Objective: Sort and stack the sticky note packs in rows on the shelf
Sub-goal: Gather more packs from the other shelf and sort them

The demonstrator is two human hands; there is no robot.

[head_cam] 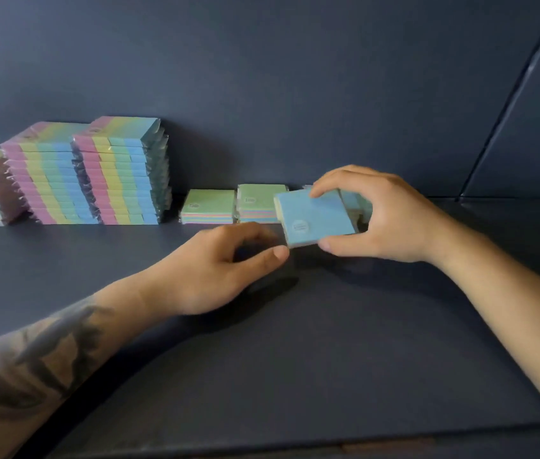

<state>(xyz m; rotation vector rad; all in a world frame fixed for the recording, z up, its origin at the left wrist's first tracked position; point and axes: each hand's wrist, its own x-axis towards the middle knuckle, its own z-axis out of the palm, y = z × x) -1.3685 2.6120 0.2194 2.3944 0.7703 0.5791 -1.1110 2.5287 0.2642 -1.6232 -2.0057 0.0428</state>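
Right hand (378, 215) pinches a blue-topped sticky note pack (316, 218) between thumb and fingers, just in front of the green-topped packs (258, 202) on the shelf (262, 342). Left hand (222, 266), fingers loosely curled, holds nothing; its thumb tip sits at that pack's near-left corner.

A stationery shop's display: tall stacks of cellophane-wrapped pastel striped sticky note packs (119, 173) line a dark navy matte shelf (262, 342) beside smaller square green-topped pads (209, 207).
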